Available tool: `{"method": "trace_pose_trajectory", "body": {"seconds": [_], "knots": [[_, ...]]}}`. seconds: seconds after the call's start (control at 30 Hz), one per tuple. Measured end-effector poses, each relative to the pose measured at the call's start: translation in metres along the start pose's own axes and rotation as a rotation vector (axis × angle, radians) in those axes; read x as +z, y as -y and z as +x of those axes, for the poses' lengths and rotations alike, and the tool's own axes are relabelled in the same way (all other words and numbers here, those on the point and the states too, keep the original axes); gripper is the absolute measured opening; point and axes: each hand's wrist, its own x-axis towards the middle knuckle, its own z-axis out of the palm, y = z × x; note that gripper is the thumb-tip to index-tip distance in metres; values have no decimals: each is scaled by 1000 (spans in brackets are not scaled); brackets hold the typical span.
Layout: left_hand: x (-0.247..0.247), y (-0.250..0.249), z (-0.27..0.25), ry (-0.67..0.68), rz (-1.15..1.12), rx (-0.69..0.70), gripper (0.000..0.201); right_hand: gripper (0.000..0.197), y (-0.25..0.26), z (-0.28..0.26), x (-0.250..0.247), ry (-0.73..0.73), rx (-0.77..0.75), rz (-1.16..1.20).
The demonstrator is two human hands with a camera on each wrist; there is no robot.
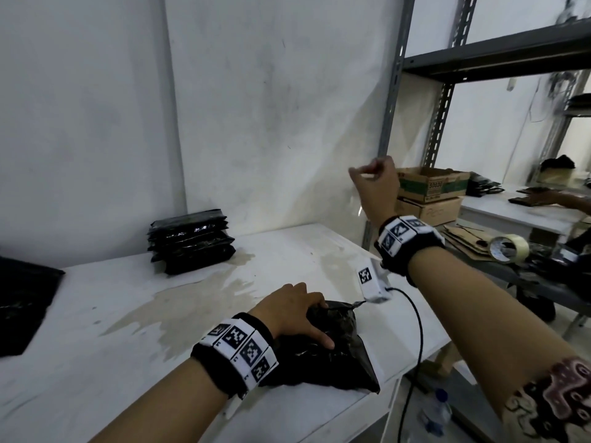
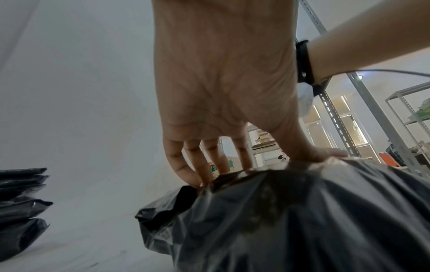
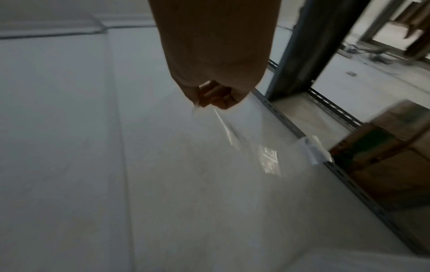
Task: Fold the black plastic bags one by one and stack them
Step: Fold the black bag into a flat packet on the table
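Observation:
A folded, puffy black plastic bag [image 1: 335, 356] [image 2: 291, 220] lies near the front right edge of the white table [image 1: 128, 314]. My left hand [image 1: 297, 308] [image 2: 209, 110] presses down on it, fingers over its far edge and thumb spread across its top. A stack of folded black bags [image 1: 192, 241] [image 2: 21, 202] stands at the back against the wall. My right hand [image 1: 374, 180] [image 3: 216, 95] is raised beside the shelf post and pinches a clear tape strip [image 3: 223, 121] that trails down from its fingertips.
Unfolded black bags [image 1: 22, 308] lie flat at the table's left edge. A grey metal shelf post [image 1: 390, 107] rises at the right, with tape pieces [image 3: 311, 149] stuck on it. Behind it are cardboard boxes [image 1: 431, 187] and a tape roll [image 1: 508, 247].

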Motion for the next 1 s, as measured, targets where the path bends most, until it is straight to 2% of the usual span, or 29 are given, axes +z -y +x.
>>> {"method": "trace_pose_trajectory", "body": {"seconds": [0.07, 0.2, 0.27, 0.4, 0.6, 0.73, 0.8, 0.87, 1.0], "knots": [[0, 1, 0, -19, -16, 17, 76, 33, 11, 9, 12, 34, 73, 55], [3, 7, -1, -62, -33, 55, 74, 33, 10, 5, 20, 150, 342, 265], [3, 9, 0, -58, -63, 59, 71, 33, 9, 0, 19, 196, 400, 310], [0, 12, 5, -65, -163, 29, 45, 33, 6, -15, 16, 298, 510, 391], [7, 25, 15, -163, -214, 95, 24, 33, 2, -30, 12, 409, 551, 380], [9, 27, 16, -231, -311, 88, 10, 33, -2, -34, 8, 438, 573, 389], [10, 28, 18, -290, -359, 51, 3, 33, -3, -34, 6, 454, 578, 403], [9, 29, 21, -357, -459, -17, 7, 32, -3, -34, 5, 462, 582, 415], [6, 31, 25, -383, -575, -137, 3, 32, -1, -33, 6, 474, 585, 461]]}}
